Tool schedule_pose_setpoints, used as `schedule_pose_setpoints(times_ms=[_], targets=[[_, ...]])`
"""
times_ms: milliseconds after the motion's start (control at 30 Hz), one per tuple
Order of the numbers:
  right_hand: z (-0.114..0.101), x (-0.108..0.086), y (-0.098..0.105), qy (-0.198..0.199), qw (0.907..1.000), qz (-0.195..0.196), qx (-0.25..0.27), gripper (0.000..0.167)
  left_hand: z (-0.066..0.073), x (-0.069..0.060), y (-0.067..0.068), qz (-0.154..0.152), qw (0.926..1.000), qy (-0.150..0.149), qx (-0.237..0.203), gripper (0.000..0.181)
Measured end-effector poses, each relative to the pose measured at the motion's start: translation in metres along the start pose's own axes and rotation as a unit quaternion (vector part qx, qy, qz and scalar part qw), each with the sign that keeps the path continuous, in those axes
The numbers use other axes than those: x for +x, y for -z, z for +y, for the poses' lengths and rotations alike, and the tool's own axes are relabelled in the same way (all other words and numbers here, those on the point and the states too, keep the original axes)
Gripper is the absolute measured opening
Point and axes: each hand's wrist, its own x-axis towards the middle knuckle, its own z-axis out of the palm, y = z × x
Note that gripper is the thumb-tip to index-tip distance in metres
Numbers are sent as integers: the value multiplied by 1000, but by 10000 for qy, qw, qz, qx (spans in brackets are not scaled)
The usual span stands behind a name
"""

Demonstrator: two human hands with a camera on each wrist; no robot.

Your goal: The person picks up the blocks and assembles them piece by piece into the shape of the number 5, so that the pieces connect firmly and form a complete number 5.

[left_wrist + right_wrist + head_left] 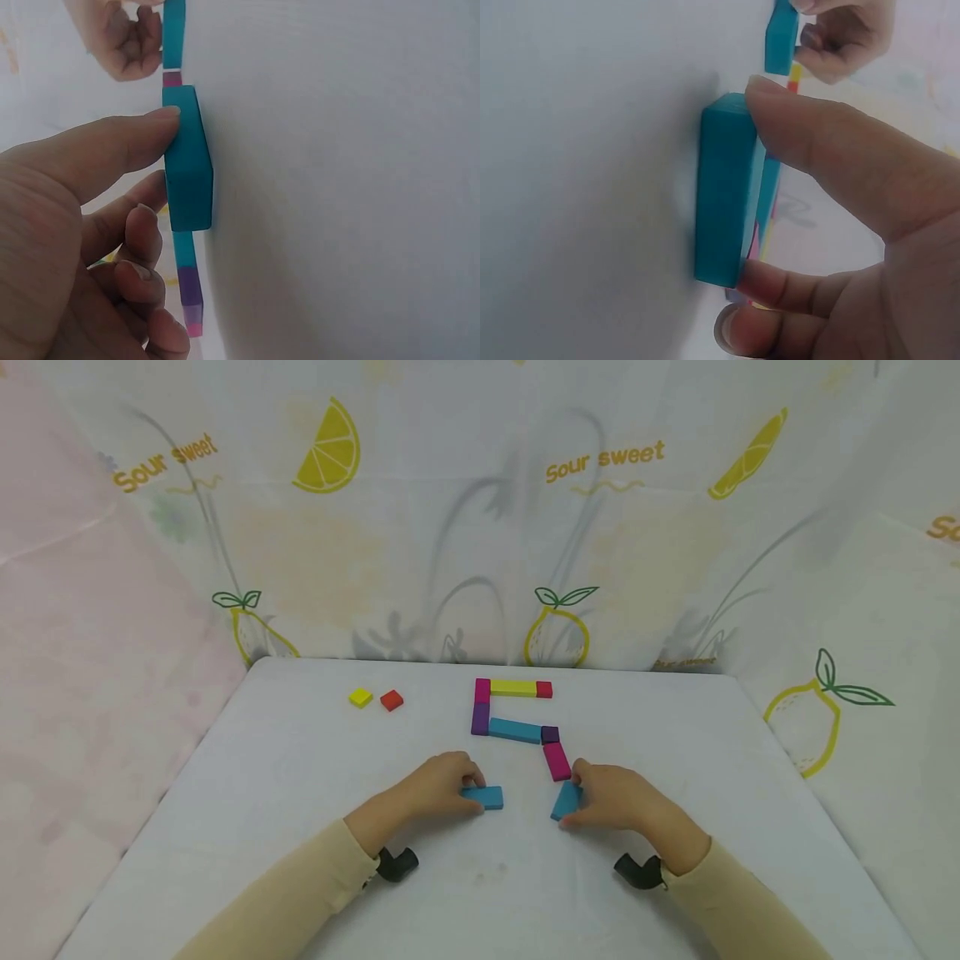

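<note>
**Two Blue Blocks in Hand, Lower Centre of Frame**

The right hand [612, 797] is pinching one blue block [566, 802] near its ends, thumb and finger spread along its length. The block's long axis is slanting toward upper right, its far end pointing at the pink block [557, 762] just above; I cannot tell whether they are touching. The left hand [441, 787] is pinching a second blue block [491, 797], long axis running across the frame, farther from the pink block. The blocks are showing smooth, flat, straight-edged faces against a white tabletop [262, 777].
</note>
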Motion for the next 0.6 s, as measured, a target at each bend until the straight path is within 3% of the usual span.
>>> schedule_pose_setpoints(times_ms=[600], targets=[[-8, 1, -9, 55, 9995, 266, -187, 67, 13, -1, -10, -93, 9999, -21, 110, 31]])
